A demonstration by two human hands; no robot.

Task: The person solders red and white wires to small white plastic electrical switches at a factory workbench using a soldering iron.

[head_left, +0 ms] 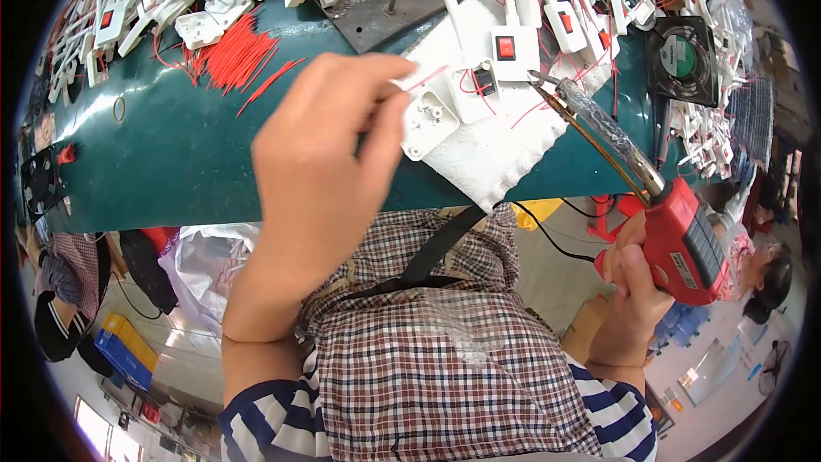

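Pinching a red wire (pixel 425 79) in our left hand (pixel 321 162), we grip the red soldering gun (pixel 684 239) with our right hand (pixel 630 287) beside white switch housings (pixel 475 90).

bench (pixel 171 162): teal green
cut wires (pixel 235 56): red
switch housings (pixel 428 120): white, red rockers
soldering gun (pixel 684 244): red body
apron (pixel 445 359): brown-white plaid
sleeves (pixel 265 419): navy-white stripes

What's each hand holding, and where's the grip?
Right hand grips the red soldering gun by its handle. Left hand pinches a thin red wire at one end between its fingertips.
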